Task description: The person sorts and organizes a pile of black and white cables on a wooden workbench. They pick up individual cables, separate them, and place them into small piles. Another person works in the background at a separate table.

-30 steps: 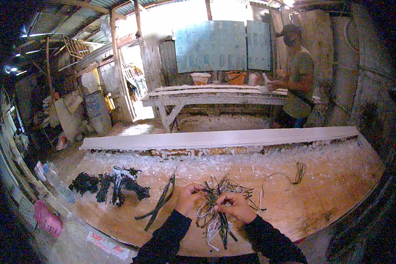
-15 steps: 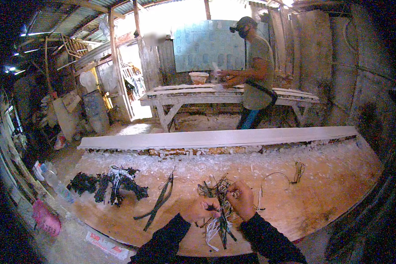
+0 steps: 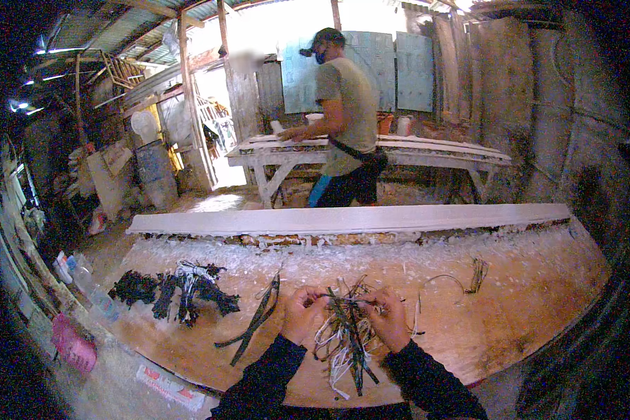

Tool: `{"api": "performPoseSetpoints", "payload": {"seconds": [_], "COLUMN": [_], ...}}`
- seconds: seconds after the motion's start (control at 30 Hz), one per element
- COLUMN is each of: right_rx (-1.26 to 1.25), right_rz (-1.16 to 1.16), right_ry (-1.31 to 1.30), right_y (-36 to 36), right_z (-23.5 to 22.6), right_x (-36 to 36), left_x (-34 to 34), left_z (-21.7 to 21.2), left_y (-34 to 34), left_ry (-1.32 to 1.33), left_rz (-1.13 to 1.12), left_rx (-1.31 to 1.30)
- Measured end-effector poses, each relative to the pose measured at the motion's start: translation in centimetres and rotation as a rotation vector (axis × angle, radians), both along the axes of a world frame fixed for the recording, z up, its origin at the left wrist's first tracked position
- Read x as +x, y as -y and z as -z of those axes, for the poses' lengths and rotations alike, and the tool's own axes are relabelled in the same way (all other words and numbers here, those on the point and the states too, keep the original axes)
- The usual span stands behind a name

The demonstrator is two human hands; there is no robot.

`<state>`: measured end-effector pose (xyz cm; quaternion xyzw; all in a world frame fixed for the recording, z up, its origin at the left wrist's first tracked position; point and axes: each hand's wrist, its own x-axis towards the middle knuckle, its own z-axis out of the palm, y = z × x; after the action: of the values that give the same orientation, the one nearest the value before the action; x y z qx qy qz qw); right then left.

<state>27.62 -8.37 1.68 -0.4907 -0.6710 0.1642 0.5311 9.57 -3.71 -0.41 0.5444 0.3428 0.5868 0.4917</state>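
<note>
My left hand point(image 3: 302, 316) and my right hand point(image 3: 390, 323) are raised over the wooden table, a short gap between them. Each is closed in a pinch on a thin dark strip point(image 3: 343, 299) that seems to run from one hand to the other. Below and between them lies a loose tangle of black and white strips point(image 3: 339, 343), its ends trailing toward me. To the left of my left hand rests a pair of long black strips point(image 3: 253, 320), crossed or folded. Farther left sit several dark knotted bundles point(image 3: 182, 292), one with white strands.
A long white moulding point(image 3: 350, 218) runs along the table's far edge, with white crumbs before it. Thin wiry strands point(image 3: 474, 275) lie at right. Beyond, a co-worker point(image 3: 350, 105) stands at a white bench point(image 3: 441, 150). A plastic bottle point(image 3: 103, 304) and a pink item point(image 3: 73, 343) are at left.
Both hands moved slightly apart, the left one up and away from the tangle, and a strip now spans them. The co-worker has shifted left along the bench.
</note>
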Motion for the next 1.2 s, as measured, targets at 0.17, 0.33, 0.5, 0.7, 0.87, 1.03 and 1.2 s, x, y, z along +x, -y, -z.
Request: {"api": "performPoseSetpoints", "payload": {"seconds": [0.17, 0.33, 0.5, 0.7, 0.87, 1.03, 1.2], "right_rx": [-0.084, -0.354, -0.336, -0.288, -0.334, -0.224, -0.024], "right_rz": [-0.281, -0.646, -0.725, -0.651, -0.541, -0.277, -0.044], "right_ry": [-0.133, -0.351, -0.34, -0.235, -0.314, -0.38, -0.162], "right_y": [0.5, 1.8, 2.1, 1.6, 1.3, 0.2, -0.1], "right_z": [0.6, -0.5, -0.9, -0.3, 0.2, 1.1, 1.1], "right_x": [-0.8, -1.7, -1.9, -1.2, -0.9, -1.2, -0.2], "left_x": [-1.0, -1.0, -1.0, -0.7, -0.9, -0.4, -0.1], "left_z": [0.5, -0.2, 0.2, 1.1, 1.6, 0.8, -0.3], "left_y": [-0.4, -0.1, -0.2, -0.9, -0.6, -0.4, 1.3], "left_ry": [-0.136, -0.114, -0.132, -0.066, -0.126, -0.105, -0.545], "left_rz": [-0.174, -0.164, -0.144, -0.066, -0.013, 0.142, 0.196], "left_rx": [0.086, 0.017, 0.037, 0.058, 0.101, 0.089, 0.219]}}
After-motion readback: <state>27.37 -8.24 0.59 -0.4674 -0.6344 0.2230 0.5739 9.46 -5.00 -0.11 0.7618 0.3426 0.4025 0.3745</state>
